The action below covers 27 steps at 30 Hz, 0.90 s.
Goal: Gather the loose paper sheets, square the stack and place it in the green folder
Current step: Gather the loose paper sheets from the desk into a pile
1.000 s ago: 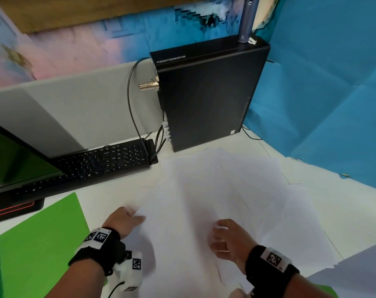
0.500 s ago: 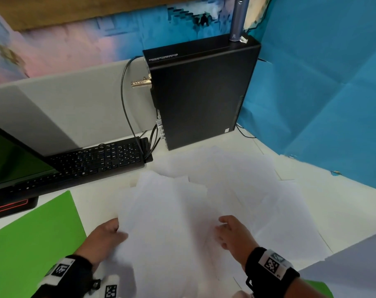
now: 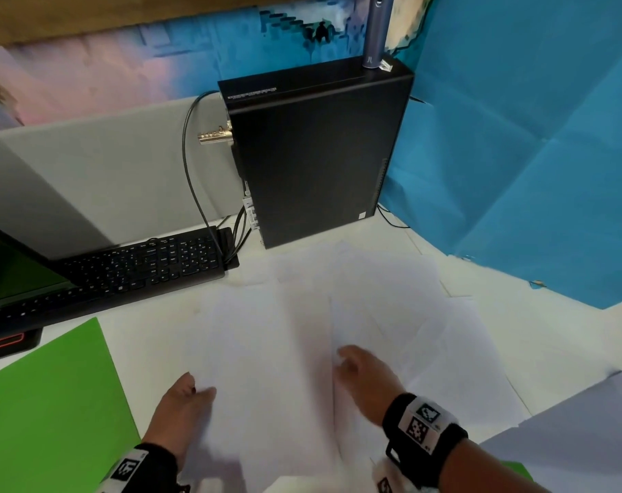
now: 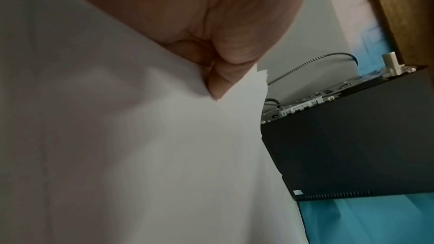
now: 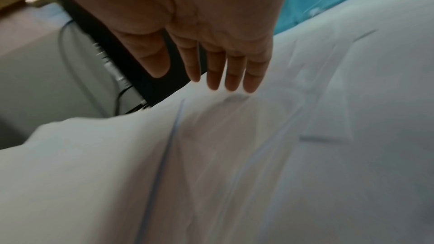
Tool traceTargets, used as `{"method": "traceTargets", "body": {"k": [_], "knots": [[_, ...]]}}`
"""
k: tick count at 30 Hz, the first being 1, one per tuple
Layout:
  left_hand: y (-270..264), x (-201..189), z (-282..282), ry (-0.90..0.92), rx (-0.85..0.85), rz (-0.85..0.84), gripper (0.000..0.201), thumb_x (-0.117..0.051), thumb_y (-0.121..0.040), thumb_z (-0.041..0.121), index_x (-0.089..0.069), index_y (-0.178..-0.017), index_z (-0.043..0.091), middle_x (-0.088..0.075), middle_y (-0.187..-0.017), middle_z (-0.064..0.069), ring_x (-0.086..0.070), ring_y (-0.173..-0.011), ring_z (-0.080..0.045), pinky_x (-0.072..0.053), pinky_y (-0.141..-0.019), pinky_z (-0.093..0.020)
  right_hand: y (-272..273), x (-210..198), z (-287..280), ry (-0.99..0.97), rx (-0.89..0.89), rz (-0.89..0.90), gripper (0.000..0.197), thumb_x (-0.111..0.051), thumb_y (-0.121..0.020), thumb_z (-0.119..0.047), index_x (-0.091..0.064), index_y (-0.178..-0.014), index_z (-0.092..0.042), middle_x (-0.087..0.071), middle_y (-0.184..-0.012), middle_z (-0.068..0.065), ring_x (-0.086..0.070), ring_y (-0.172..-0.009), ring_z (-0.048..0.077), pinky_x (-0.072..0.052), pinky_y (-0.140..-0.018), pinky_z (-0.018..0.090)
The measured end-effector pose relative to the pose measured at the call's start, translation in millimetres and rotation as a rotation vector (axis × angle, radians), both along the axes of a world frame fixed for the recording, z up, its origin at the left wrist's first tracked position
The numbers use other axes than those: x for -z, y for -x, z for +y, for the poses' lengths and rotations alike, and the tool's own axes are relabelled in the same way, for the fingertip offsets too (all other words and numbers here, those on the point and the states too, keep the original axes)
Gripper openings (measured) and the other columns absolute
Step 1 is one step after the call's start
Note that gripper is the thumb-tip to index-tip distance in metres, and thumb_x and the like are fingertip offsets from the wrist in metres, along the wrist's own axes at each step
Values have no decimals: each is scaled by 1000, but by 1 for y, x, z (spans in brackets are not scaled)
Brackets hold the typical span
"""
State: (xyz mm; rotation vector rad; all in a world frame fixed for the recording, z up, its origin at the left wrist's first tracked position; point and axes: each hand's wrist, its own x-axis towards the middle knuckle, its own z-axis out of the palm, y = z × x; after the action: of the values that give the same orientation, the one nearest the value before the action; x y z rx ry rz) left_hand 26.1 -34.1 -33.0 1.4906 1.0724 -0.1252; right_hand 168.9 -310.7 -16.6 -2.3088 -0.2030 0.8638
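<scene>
White paper sheets [image 3: 391, 297] lie fanned out and overlapping on the white desk. My left hand [image 3: 199, 389] pinches the left edge of a few sheets [image 3: 267, 368] and holds them slightly raised. In the left wrist view its thumb [image 4: 223, 73] presses on top of those sheets [image 4: 140, 155], which hide the fingers. My right hand [image 3: 341, 361] is above the middle of the spread. Its fingers [image 5: 232, 73] are straight and just over the loose sheets [image 5: 305, 136], holding nothing. The green folder [image 3: 53, 403] lies flat at the left, beside my left hand.
A black computer tower [image 3: 313, 154] stands at the back with cables [image 3: 196, 190] running to a black keyboard [image 3: 142, 261]. A dark screen [image 3: 11, 272] fills the left edge. Blue paper backdrop [image 3: 515, 172] closes the right side. A pale grey surface [image 3: 587, 439] sits at bottom right.
My left hand slid left and nearer to me, lifting a few sheets by their left edge. The right hand shifted a little left and forward over the spread.
</scene>
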Motion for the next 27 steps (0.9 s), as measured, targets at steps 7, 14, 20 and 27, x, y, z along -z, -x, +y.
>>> {"method": "traceTargets", "body": {"k": [7, 14, 20, 27], "knots": [[-32, -14, -10, -101, -20, 108, 28, -55, -81, 5, -33, -72, 19, -31, -67, -7, -32, -64, -18, -30, -55, -36, -88, 2, -26, 119, 297, 12, 51, -56, -92, -40, -49, -138, -19, -53, -137, 15, -50, -126, 35, -42, -104, 41], [-46, -9, -12, -99, -14, 177, 20, -59, -71, 13, -39, -73, 14, -42, -72, -12, -41, -66, -22, -41, -60, -38, -114, -6, -22, 118, 138, 92, 28, -57, -95, -31, -64, -94, -4, -60, -77, 6, -61, -85, 31, -45, -71, 30], [-57, 5, -16, -26, -43, 70, 21, -66, -69, 21, -56, -85, 13, -66, -89, -17, -65, -79, -32, -57, -77, -50, -107, 1, -9, 171, -14, 116, 50, -50, -99, -31, -43, -141, -5, -51, -141, 16, -51, -124, 30, -38, -92, 31], [-60, 17, -29, 47, -48, 27, 47, -69, -56, 32, -58, -99, 18, -70, -105, -18, -70, -95, -39, -56, -87, -61, -72, 4, -1, 127, -75, 132, 35, -54, -92, -22, -57, -123, -6, -62, -129, 14, -59, -115, 30, -47, -93, 34]]}}
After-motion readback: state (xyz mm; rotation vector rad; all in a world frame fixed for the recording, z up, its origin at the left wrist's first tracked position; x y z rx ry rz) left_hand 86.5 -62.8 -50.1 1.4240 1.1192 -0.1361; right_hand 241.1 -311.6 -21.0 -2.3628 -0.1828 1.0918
